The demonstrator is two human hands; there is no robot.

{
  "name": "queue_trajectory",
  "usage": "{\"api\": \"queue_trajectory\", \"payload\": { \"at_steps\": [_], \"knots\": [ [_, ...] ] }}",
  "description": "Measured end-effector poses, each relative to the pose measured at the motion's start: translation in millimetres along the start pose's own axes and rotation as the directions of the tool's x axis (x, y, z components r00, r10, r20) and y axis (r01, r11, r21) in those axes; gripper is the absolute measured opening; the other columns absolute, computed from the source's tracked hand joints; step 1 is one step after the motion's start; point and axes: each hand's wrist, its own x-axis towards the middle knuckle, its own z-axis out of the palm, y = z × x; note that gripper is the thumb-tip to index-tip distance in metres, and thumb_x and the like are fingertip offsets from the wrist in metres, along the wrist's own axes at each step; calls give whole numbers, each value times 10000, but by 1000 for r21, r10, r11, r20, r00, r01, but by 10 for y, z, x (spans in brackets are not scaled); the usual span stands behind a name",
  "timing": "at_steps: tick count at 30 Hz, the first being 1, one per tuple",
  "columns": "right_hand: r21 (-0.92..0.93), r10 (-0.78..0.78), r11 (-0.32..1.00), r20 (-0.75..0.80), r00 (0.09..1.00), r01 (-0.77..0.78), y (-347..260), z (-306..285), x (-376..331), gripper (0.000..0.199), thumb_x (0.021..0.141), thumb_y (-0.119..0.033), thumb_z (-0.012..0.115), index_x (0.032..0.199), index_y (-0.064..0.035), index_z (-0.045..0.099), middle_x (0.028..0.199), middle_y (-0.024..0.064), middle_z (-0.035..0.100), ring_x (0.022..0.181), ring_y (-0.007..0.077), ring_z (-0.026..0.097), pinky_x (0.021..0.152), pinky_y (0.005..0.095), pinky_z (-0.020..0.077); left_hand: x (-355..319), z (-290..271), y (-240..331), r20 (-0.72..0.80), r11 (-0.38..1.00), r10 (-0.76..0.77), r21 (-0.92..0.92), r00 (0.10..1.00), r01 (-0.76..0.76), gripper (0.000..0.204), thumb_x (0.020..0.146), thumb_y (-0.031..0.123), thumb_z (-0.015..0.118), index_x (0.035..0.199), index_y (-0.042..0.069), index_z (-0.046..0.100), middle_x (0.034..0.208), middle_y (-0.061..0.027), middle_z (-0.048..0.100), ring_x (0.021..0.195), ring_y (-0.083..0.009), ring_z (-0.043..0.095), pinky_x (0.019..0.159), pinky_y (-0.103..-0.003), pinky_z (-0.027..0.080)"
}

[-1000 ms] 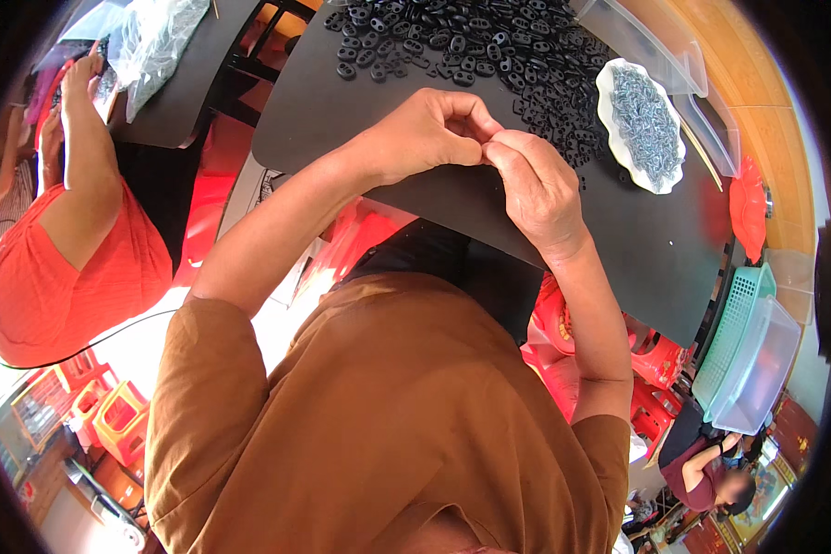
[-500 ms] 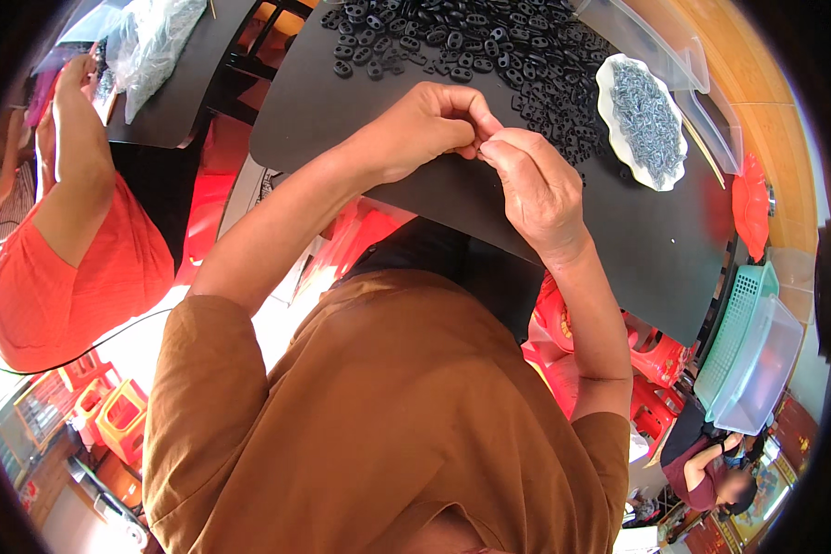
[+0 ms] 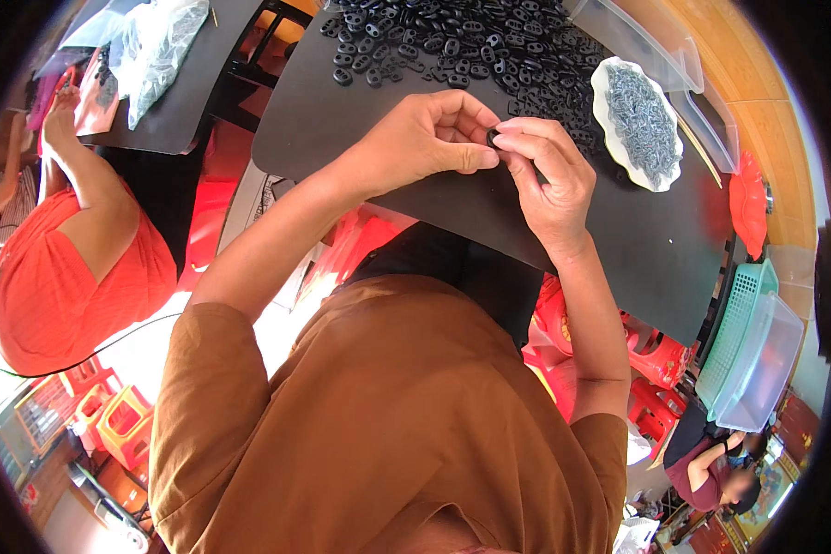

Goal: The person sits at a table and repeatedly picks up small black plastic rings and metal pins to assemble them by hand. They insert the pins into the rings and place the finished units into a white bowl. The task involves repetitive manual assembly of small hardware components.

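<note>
Dark tabletop (image 3: 637,249) below, and fingers of left hand (image 3: 427,138) and right hand (image 3: 552,183) pinch a small black piece (image 3: 492,138) between them, equally near both, its long axis unreadable!

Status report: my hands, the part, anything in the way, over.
Left hand, right hand: both pinching one black part. Black pile beyond, white dish to the right. No obstruction seen at the hands.
</note>
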Motion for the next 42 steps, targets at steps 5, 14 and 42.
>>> {"api": "queue_trajectory", "payload": {
  "at_steps": [5,14,42],
  "knots": [
    [76,92,993,7,996,-92,1,0,-19,170,757,91,721,869,-33,685,951,66,680,852,184,672,710,278,550,3,14,-14,-62,998,57,36,996,-55,289,865,78,727,1128,8,627,948,-35,660,852,-81,634,783,-230,521],
    [391,389,833,89,917,-391,34,-3,-75,141,813,109,682,887,-11,674,967,63,664,881,129,644,758,254,536,-10,48,-59,-80,997,64,-38,995,-67,205,870,56,712,1051,-5,639,911,-50,682,839,-87,648,778,-234,530],
    [419,538,694,238,808,-585,73,-4,-97,59,909,4,642,955,10,605,843,46,672,781,88,658,705,225,523,69,166,-30,-175,798,345,571,922,-190,79,827,40,656,882,-14,640,812,-64,675,755,-100,664,676,-269,555]
  ]
}}
